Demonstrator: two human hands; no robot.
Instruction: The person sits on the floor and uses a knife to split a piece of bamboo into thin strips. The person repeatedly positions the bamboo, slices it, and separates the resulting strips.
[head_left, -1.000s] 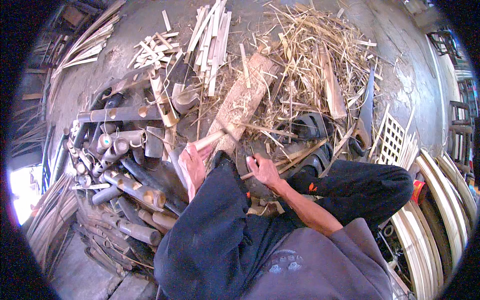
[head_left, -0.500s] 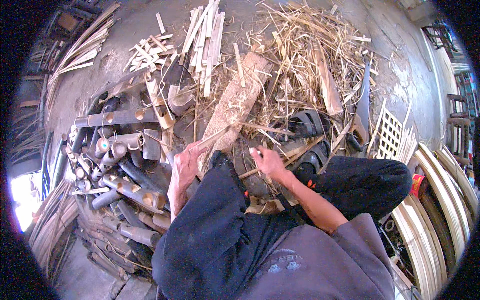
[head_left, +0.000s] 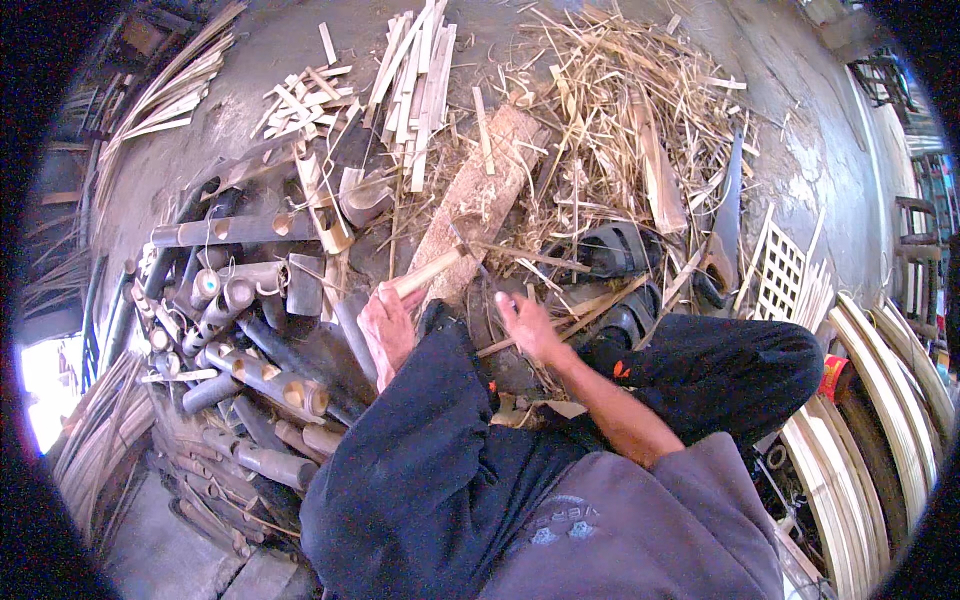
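Your left hand (head_left: 387,322) pinches a flat pale wooden strip (head_left: 432,272), just turned, baring its broad face over the tan wooden plank's (head_left: 462,207) near end, your right hand's (head_left: 531,328) hold unclear.

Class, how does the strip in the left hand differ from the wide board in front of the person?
The strip is narrow and short; the board is wider and longer. The strip looks fairly smooth, the board rough. The strip is in the left hand's grip; the board is held by neither hand. Both slant toward the picture's upper right.
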